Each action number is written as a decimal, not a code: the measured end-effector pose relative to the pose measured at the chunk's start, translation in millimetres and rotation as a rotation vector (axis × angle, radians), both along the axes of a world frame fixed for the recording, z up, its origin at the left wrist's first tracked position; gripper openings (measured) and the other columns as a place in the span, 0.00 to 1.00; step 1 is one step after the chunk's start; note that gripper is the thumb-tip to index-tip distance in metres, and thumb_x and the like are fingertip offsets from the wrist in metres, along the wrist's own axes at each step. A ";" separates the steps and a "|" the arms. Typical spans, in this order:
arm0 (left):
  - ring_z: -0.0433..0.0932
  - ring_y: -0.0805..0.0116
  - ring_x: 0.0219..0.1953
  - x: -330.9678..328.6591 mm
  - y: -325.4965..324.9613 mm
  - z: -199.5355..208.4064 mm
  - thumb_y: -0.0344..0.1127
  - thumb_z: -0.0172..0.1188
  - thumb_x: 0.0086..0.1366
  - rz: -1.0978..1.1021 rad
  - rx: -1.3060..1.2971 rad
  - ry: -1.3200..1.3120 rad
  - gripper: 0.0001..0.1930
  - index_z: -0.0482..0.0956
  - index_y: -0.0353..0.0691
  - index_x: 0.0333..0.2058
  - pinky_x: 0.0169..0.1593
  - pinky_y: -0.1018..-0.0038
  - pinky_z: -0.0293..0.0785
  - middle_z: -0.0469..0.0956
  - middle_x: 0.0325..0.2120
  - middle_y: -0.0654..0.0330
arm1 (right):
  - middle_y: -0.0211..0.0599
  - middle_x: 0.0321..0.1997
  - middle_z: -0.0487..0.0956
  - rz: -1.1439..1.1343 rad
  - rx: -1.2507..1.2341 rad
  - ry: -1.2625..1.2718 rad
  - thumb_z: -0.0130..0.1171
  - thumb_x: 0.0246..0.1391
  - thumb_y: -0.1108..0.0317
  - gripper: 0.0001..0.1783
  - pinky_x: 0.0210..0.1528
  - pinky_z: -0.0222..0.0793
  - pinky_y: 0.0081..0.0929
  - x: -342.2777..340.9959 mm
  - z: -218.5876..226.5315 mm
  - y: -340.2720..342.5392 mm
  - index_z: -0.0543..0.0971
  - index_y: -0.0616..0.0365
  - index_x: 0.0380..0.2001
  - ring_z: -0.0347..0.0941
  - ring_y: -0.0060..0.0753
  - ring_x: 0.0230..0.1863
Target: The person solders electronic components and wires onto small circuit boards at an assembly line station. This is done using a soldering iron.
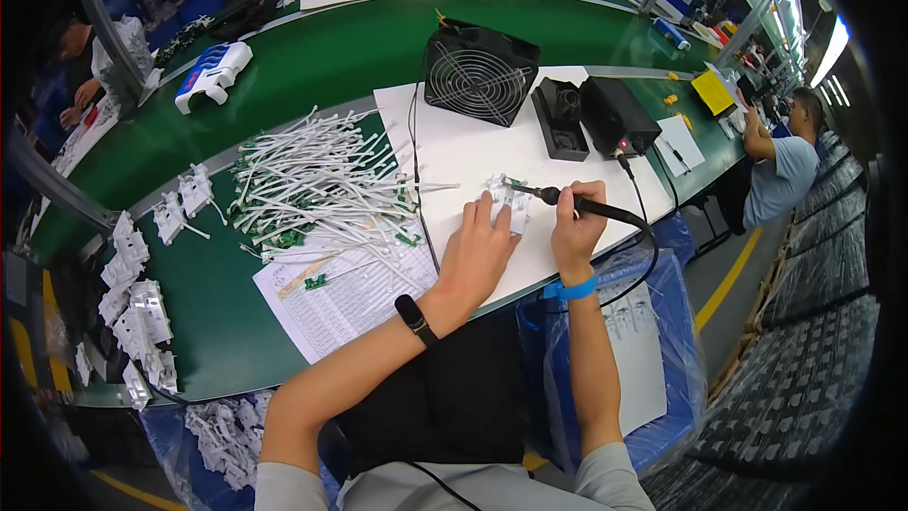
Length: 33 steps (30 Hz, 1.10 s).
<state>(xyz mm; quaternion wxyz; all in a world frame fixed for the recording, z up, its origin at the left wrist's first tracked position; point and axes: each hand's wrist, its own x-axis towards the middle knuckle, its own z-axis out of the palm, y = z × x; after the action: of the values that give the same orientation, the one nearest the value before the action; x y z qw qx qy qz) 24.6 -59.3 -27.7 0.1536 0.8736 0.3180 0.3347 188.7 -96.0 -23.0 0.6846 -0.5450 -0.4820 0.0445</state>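
Note:
My right hand point(576, 232) is closed round the black handle of a soldering iron point(594, 205), its metal tip pointing left. That tip reaches a small green circuit board point(515, 183) on a white plastic part point(512, 204); whether it touches cannot be made out. With its fingers on that white part, my left hand point(478, 251) holds it against a white sheet point(445, 147) on the bench. A white cable runs left from the part. Just left of my hands lies a big heap of white cables with green boards point(307, 175).
Behind stands a black fan point(480, 73). A black soldering station point(617, 114) and a black iron stand point(560, 123) are right of it. White plastic parts point(137, 308) pile up at left, near a printed sheet point(317, 308). Blue lined bins point(662, 350) flank me. A co-worker point(785, 156) sits at right.

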 end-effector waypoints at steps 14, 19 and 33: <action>0.74 0.46 0.52 1.1 -0.5 -1.6 0.36 0.67 0.61 0.011 0.023 -0.008 0.23 0.78 0.31 0.52 0.48 0.61 0.80 0.73 0.54 0.39 | 0.29 0.31 0.71 0.012 -0.003 0.002 0.58 0.64 0.73 0.08 0.32 0.64 0.15 -1.6 -0.3 3.2 0.69 0.60 0.35 0.66 0.15 0.31; 0.74 0.47 0.52 1.3 -0.1 -1.7 0.36 0.67 0.61 0.012 0.032 -0.002 0.23 0.77 0.31 0.52 0.49 0.61 0.80 0.73 0.54 0.39 | 0.29 0.30 0.71 0.005 -0.014 -0.014 0.57 0.64 0.72 0.08 0.31 0.63 0.16 2.3 -0.4 6.2 0.68 0.60 0.34 0.65 0.15 0.31; 0.74 0.48 0.53 -1.9 0.7 4.2 0.35 0.67 0.60 0.006 0.001 0.030 0.22 0.78 0.31 0.52 0.51 0.61 0.79 0.73 0.55 0.40 | 0.31 0.30 0.68 -0.066 0.108 0.112 0.54 0.64 0.70 0.07 0.39 0.60 0.20 11.6 -4.8 1.8 0.67 0.58 0.35 0.60 0.20 0.33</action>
<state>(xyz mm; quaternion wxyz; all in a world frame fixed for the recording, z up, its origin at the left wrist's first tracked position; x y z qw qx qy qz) 22.7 -58.5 -23.5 0.1475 0.8777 0.3227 0.3220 200.4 -94.2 -27.8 0.7401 -0.5194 -0.4264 0.0261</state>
